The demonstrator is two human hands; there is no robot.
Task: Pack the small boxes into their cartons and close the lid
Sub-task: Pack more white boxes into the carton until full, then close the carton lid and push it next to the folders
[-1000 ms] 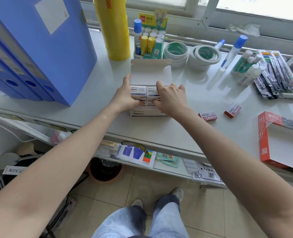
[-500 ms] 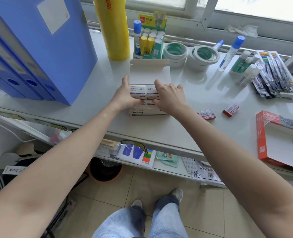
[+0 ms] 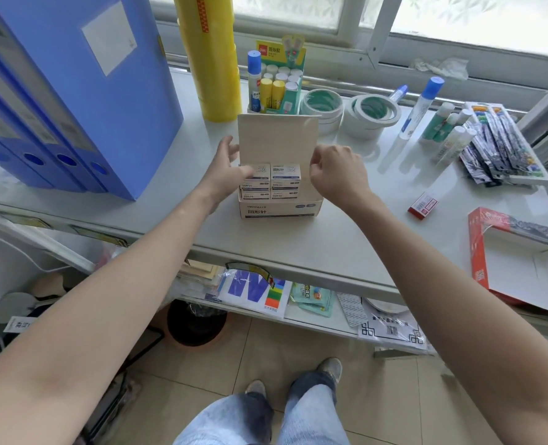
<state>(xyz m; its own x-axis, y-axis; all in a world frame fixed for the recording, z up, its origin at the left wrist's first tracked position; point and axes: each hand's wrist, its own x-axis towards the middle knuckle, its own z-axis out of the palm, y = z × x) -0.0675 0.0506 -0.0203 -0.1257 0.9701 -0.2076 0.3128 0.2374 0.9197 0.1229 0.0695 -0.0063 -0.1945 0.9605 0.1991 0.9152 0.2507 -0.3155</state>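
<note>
A white carton (image 3: 280,211) stands at the middle of the table, its tan lid (image 3: 277,139) raised upright. Several small white boxes (image 3: 285,175) fill it in two rows. My left hand (image 3: 226,173) is at the carton's left side, fingers apart by the lid's left edge and thumb over the nearest small box. My right hand (image 3: 337,173) is curled at the lid's right edge and pinches it. One small red box (image 3: 423,205) lies loose on the table to the right. Near the right edge lies an open red carton (image 3: 478,252).
Blue file boxes (image 3: 73,101) stand at the left, with a yellow roll (image 3: 213,56) and a glue-stick display (image 3: 279,88) behind the carton. Tape rolls (image 3: 370,115), glue bottles (image 3: 422,102) and pen packs (image 3: 503,146) lie at the back right. The table's front edge (image 3: 298,271) runs just below the carton.
The lid has swung up from leaning back to upright. Both hands have left the tops of the small boxes and moved to the lid's side edges.
</note>
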